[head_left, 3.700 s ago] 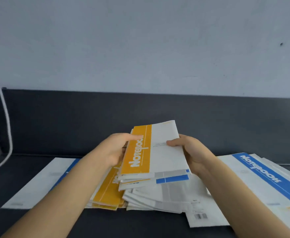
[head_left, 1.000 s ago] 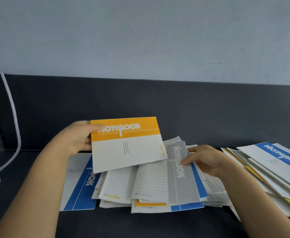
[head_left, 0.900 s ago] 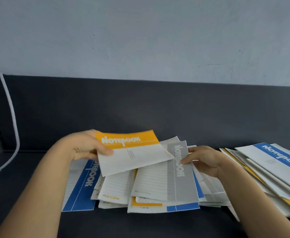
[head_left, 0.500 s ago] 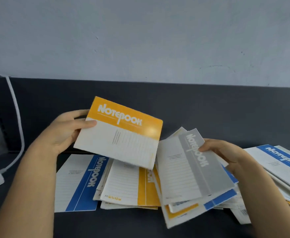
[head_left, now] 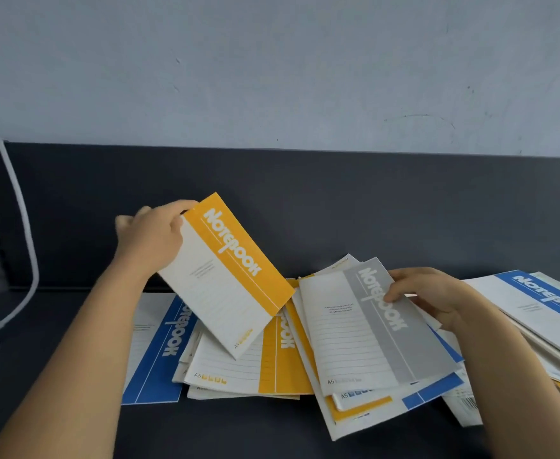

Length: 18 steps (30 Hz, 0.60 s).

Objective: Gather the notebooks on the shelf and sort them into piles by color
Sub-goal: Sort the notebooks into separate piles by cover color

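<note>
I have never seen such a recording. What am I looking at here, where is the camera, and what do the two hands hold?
There is no machine: these are a person's bare hands, filmed by one camera worn on the head, looking forward and down. The left hand grips a yellow notebook, raised and tilted. The right hand pinches a grey notebook atop a fanned bundle. On the dark shelf lie a blue notebook, a yellow pile and, at the right, a mixed stack with blue on top.

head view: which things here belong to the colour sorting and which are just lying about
In the job: yellow-banded paper notebook in the left hand; grey-banded notebook in the right hand; blue-banded notebook lying flat.
Lying about: white cable.
</note>
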Tool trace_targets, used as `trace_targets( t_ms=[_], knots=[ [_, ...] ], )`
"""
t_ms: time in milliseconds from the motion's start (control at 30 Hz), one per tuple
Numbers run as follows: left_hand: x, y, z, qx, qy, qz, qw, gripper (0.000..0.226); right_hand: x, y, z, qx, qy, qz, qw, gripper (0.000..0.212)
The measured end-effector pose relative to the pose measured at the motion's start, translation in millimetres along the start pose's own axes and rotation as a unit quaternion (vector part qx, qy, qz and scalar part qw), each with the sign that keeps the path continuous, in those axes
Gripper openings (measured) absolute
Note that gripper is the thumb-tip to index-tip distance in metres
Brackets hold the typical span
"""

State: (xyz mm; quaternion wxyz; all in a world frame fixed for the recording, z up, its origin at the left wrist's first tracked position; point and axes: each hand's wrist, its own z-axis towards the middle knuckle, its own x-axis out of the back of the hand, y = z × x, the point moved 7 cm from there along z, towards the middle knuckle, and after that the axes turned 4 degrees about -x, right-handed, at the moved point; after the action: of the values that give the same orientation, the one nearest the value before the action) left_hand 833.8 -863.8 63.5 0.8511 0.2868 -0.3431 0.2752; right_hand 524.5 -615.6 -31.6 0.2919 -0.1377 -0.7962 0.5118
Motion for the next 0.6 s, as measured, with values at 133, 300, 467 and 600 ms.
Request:
trace_targets(
  t_ms=[133,300,467,600],
  knots=[
    [-9,15,-3,-0.041,-0.013,0.017,0.999,0.047,0,-1,-1,0.002,0.006,0.017,1.0,0.021],
    [-18,29,-4,-0.081,0.002,0.042,0.996,0.054,1,0,-2,0.001,0.013,0.019,1.0,0.022],
    [-16,26,-6,-0.09,0.016,0.054,0.994,0.056,1,1,0,-0.001,0.018,0.018,1.0,0.024],
    [-10,18,-3,-0.073,0.024,0.031,0.997,0.052,1,2,1,-0.003,0.015,0.015,1.0,0.023]
  ],
)
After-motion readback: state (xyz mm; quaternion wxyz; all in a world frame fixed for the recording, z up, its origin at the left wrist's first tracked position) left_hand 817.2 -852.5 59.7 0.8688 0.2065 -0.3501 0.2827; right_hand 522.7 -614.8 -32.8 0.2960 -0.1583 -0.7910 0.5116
